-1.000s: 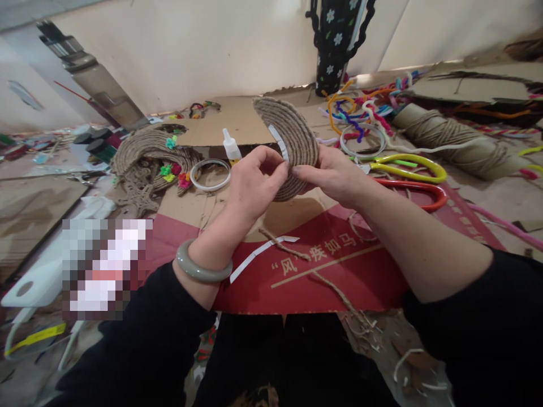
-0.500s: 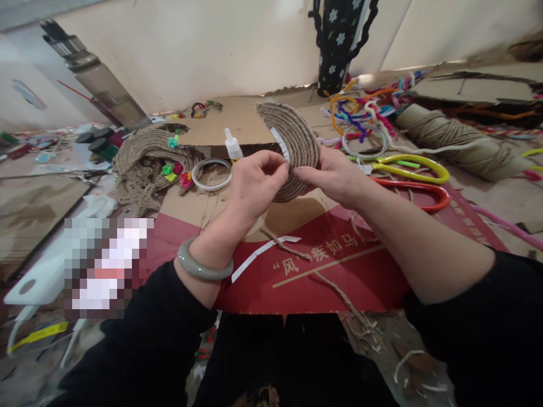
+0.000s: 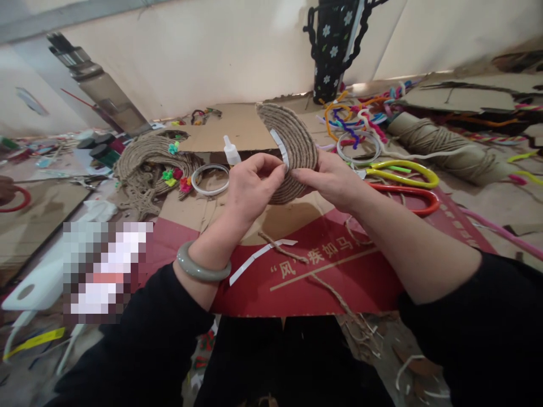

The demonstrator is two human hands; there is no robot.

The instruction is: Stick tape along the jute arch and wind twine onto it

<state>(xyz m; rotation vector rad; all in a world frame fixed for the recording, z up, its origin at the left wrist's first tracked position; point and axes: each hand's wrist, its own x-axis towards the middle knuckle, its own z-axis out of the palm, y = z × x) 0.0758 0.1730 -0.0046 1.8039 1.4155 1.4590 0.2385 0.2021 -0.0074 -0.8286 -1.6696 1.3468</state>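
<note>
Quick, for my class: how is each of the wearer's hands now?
Left hand: closed, pinching the white strip at its lower end.
Right hand: closed, holding the curved rope piece.

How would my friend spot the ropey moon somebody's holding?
Find the red cardboard, then the left hand and right hand above it. Between them rises a rope crescent. Unlike the decorated rope piece, it has a white strip along its inner curve.

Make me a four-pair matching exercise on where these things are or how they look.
1. rope crescent
2. bangle
3. tumbler
4. loose white strip

A. lying on red cardboard
B. in the right hand, with the left hand at its inner edge
C. around the left wrist
D. black with white flowers

1-B; 2-C; 3-D; 4-A
</note>
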